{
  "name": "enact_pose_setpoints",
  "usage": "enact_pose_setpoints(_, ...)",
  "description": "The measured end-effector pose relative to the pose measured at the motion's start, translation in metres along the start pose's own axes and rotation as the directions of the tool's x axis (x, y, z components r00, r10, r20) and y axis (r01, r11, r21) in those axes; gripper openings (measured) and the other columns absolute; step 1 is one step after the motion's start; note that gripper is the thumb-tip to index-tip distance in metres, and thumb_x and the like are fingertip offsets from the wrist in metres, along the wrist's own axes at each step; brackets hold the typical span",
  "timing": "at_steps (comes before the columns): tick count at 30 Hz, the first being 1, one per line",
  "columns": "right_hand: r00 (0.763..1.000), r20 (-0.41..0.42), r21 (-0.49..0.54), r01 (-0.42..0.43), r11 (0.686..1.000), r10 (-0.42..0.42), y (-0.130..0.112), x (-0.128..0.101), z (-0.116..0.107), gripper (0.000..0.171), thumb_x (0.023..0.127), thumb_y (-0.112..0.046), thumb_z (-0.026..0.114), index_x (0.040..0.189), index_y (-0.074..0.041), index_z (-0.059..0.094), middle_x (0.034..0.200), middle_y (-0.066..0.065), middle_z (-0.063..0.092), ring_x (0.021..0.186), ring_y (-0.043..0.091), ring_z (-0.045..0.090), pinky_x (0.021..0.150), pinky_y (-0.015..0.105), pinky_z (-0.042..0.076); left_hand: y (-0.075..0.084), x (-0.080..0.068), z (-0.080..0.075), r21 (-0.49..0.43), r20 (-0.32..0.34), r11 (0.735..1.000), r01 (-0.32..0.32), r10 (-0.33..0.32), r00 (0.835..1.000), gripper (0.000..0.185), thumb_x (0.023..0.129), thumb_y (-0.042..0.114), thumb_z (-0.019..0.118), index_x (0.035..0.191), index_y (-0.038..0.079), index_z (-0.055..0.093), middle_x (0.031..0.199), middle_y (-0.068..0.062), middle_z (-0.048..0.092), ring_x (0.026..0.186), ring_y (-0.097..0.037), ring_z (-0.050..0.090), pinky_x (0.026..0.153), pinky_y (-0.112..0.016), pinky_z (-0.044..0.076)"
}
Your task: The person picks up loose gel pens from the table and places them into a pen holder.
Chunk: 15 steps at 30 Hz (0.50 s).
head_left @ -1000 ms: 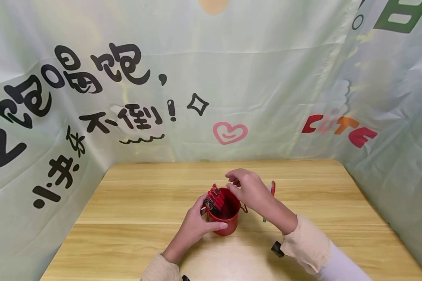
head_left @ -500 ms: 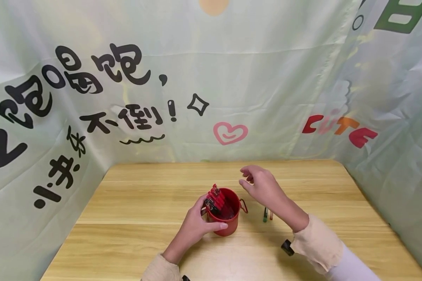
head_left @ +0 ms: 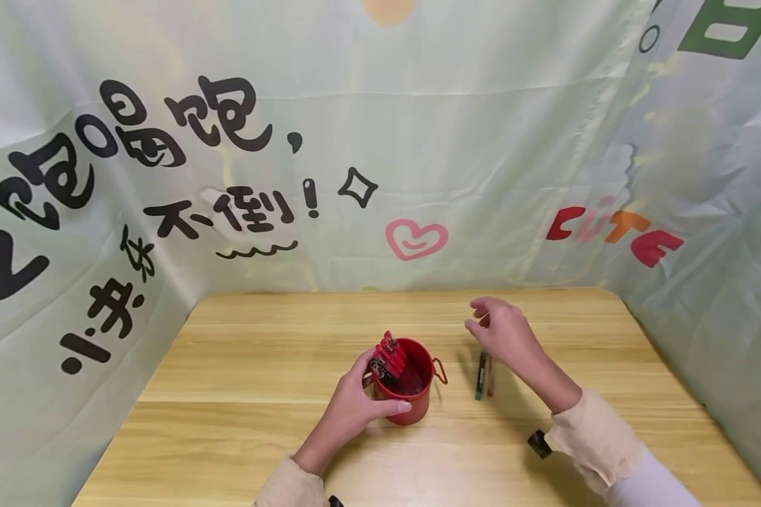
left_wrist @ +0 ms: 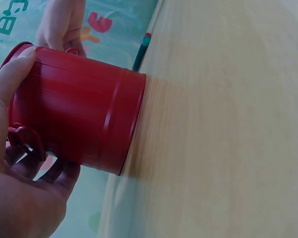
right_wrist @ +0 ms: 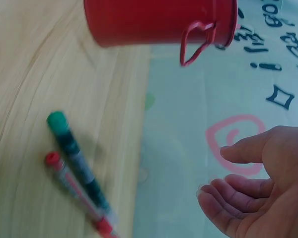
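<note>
A red metal bucket (head_left: 412,405) with small wire handles stands upright on the table. Inside it, several red and black pens (head_left: 390,358) lean toward its left rim. My left hand (head_left: 350,405) grips the bucket's left side, thumb across the front, fingers curved round the back, as the left wrist view also shows. My right hand (head_left: 504,329) hovers above the table to the right of the bucket, holding nothing, fingers loosely bent. Below it lie a green-ended pen (right_wrist: 79,161) and a red-capped pen (right_wrist: 74,191), side by side on the wood.
The wooden table (head_left: 241,366) reaches back to a pale printed cloth (head_left: 330,260) hung behind and at both sides. A wire handle (head_left: 440,371) juts from the bucket's right side. A black wrist device (head_left: 539,443) sits under my right sleeve.
My right hand has moved right, away from the bucket's mouth, to above the two loose pens, uncovering more of them. My left hand and the bucket have stayed in place.
</note>
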State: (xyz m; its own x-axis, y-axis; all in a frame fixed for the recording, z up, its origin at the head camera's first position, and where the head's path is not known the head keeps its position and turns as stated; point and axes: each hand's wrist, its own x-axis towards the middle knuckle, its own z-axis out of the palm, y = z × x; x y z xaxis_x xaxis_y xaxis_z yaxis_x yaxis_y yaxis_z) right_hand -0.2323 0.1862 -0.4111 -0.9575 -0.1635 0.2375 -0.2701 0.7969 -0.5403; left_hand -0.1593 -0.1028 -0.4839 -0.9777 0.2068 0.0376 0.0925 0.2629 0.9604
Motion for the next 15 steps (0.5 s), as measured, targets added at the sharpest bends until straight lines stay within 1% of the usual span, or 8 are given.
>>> enact_pose_setpoints(6, 0.995, 0.03, -0.025, -0.09, 0.996, 0.091, 0.017, 0.004, -0.002, 0.041, 0.097, -0.015, 0.07, 0.13, 0.009, 0.062, 0.117, 0.028, 0.071, 0.1, 0.04, 0.074, 0.072, 0.043, 0.064, -0.001, 0.0, -0.001, 0.002, 0.002, 1.0, -0.003, 0.003, 1.0, 0.097, 0.071, 0.04, 0.096, 0.152, 0.026, 0.047, 0.149, 0.003, 0.059, 0.142, -0.022, 0.054, 0.119, -0.048, 0.046)
enact_pose_setpoints(9, 0.991, 0.053, -0.052, -0.122, 0.991, 0.125, 0.025, 0.006, -0.001, 0.044, 0.097, -0.015, 0.068, 0.132, 0.011, 0.06, 0.119, 0.03, 0.07, 0.103, 0.041, 0.073, 0.074, 0.045, 0.064, -0.001, 0.0, -0.001, 0.002, 0.005, 1.0, -0.011, 0.011, 1.0, 0.096, 0.071, 0.04, 0.096, 0.152, 0.024, 0.046, 0.149, 0.001, 0.058, 0.142, -0.024, 0.053, 0.119, -0.049, 0.046)
enact_pose_setpoints(13, 0.982, 0.092, -0.073, -0.161, 0.984, 0.167, 0.037, 0.007, 0.001, 0.047, 0.096, -0.015, 0.066, 0.133, 0.012, 0.058, 0.122, 0.032, 0.069, 0.105, 0.043, 0.07, 0.08, 0.049, 0.061, -0.002, 0.0, -0.001, 0.004, 0.008, 1.0, -0.021, 0.021, 1.0, 0.096, 0.073, 0.04, 0.095, 0.153, 0.021, 0.046, 0.15, -0.001, 0.058, 0.142, -0.026, 0.053, 0.118, -0.05, 0.047)
enact_pose_setpoints(15, 0.975, 0.113, -0.081, -0.181, 0.98, 0.189, 0.042, 0.008, 0.002, 0.047, 0.097, -0.016, 0.066, 0.133, 0.013, 0.057, 0.122, 0.032, 0.069, 0.105, 0.043, 0.069, 0.082, 0.051, 0.06, -0.002, 0.0, -0.001, 0.004, 0.005, 1.0, -0.015, 0.015, 1.0, 0.096, 0.072, 0.04, 0.096, 0.153, 0.023, 0.046, 0.149, 0.0, 0.058, 0.142, -0.025, 0.053, 0.118, -0.049, 0.046)
